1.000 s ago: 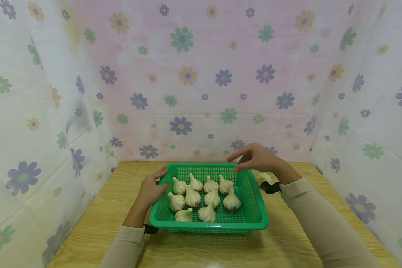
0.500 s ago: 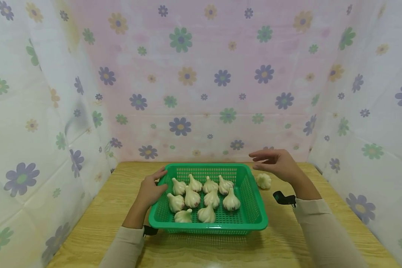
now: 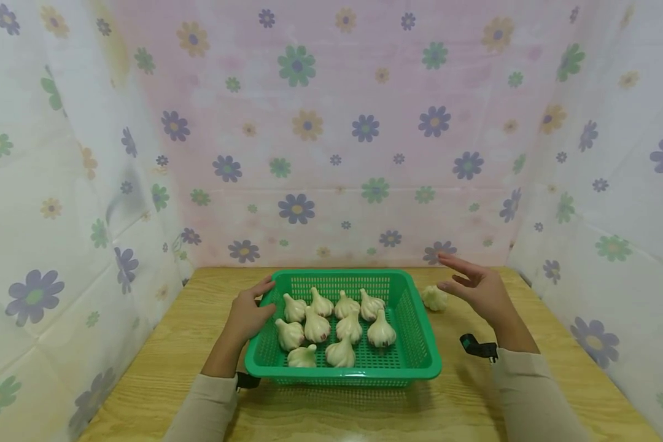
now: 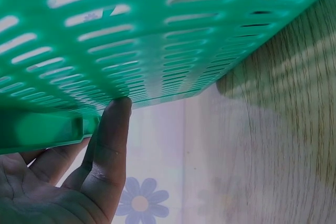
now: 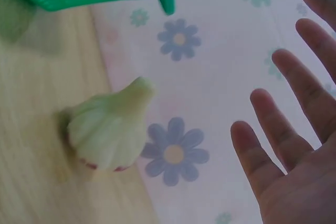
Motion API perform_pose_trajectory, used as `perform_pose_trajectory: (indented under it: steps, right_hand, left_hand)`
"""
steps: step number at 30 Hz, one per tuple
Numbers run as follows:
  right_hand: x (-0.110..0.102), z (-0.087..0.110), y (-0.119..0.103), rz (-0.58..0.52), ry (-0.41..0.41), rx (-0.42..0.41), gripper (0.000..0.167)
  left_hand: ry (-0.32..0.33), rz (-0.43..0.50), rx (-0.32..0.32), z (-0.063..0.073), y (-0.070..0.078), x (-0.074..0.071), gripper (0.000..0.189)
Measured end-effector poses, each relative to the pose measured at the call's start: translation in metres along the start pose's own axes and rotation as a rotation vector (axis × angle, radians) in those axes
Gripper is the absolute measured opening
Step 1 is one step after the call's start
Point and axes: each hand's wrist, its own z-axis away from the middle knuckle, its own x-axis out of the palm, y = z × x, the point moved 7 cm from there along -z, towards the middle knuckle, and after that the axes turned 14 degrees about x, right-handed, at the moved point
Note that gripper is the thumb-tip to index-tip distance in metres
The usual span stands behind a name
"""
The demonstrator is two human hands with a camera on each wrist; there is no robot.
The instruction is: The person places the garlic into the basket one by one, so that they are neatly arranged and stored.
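A green plastic basket [image 3: 342, 372] with slotted walls stands on the table, and several whole garlic bulbs [image 3: 317, 325] lie inside it. My left hand [image 3: 250, 313] grips the basket's left rim, with the thumb over the edge. In the left wrist view its fingers [image 4: 110, 150] reach under the rim against the slotted outer wall. One more garlic bulb [image 3: 434, 299] lies on the table just right of the basket. My right hand [image 3: 486, 298] hovers beside that bulb, fingers apart and holding nothing. The right wrist view shows a gap between the fingers and the garlic bulb [image 5: 110, 129].
The wooden table [image 3: 188, 344] is enclosed at the back and both sides by flowered cloth [image 3: 331, 153]. A black wrist strap [image 3: 477, 347] hangs at the right wrist, and another sits at the left wrist.
My right hand has moved from above the basket's back right corner to the right, past the lone garlic bulb, and its fingers have spread. The left hand stays on the rim.
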Motion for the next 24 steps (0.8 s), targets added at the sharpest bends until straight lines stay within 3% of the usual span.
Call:
perform_pose_trajectory:
  steps: [12, 19, 24]
  right_hand:
    - [0.019, -0.006, 0.061, 0.073, -0.006, 0.200, 0.075]
    - [0.027, -0.008, 0.081, 0.142, 0.001, 0.235, 0.076]
    - [0.033, -0.008, 0.089, 0.111, -0.026, 0.227, 0.072]
  left_hand:
    - [-0.002, 0.007, -0.003, 0.000, 0.000, 0.001, 0.063]
    - [0.001, 0.012, 0.004, 0.001, 0.002, 0.000, 0.063]
    - [0.009, 0.011, 0.005, 0.001, 0.002, 0.001, 0.063]
